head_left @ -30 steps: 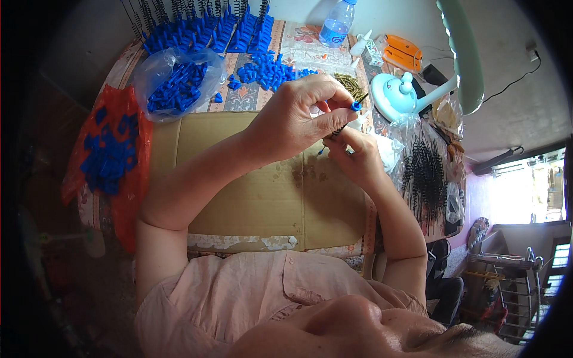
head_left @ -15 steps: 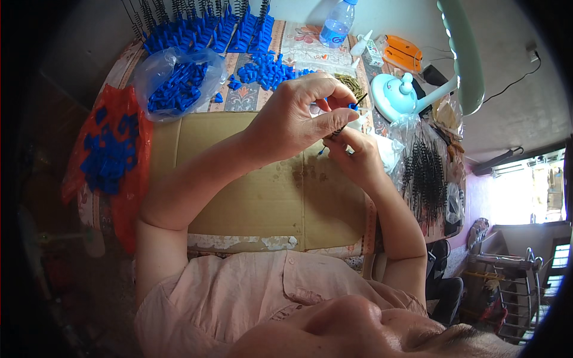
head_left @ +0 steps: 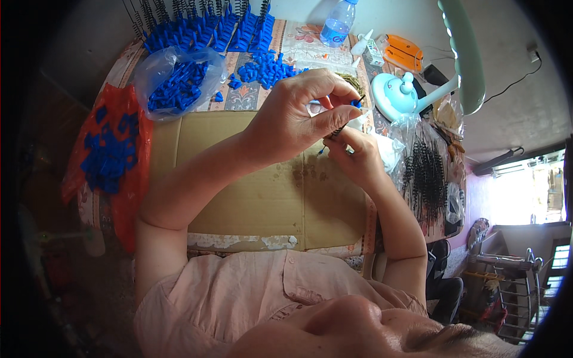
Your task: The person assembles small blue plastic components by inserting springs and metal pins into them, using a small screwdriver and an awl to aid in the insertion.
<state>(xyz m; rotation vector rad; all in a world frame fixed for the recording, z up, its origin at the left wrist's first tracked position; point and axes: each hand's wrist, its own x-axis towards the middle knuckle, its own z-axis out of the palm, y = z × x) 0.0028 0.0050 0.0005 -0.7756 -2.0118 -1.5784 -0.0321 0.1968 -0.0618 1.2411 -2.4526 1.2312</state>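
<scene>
My left hand (head_left: 301, 110) is raised over the far right part of the cardboard, its thumb and fingers pinched on a small blue plastic piece (head_left: 356, 103). A dark tip pokes out above that piece. Just below, my right hand (head_left: 358, 155) is closed on a black coiled spring (head_left: 338, 130), whose coils show between the two hands. The spring and the blue piece look joined in one line, but fingers cover where they meet. A thin end with a blue tip (head_left: 322, 150) sticks out beside my right fingers.
Brown cardboard (head_left: 245, 191) covers the near table. Blue parts fill a clear bag (head_left: 179, 86), a red bag (head_left: 128, 209) and a loose pile (head_left: 265, 70). Blue racks with springs (head_left: 209, 33) stand behind. Rightward are a lamp (head_left: 394, 95), black springs (head_left: 425, 179), a bottle (head_left: 335, 30) and brass-coloured pieces (head_left: 349, 79).
My left fingers have shifted very slightly around the blue piece, and its dark tip shows a little differently. My right hand stays nearly still.
</scene>
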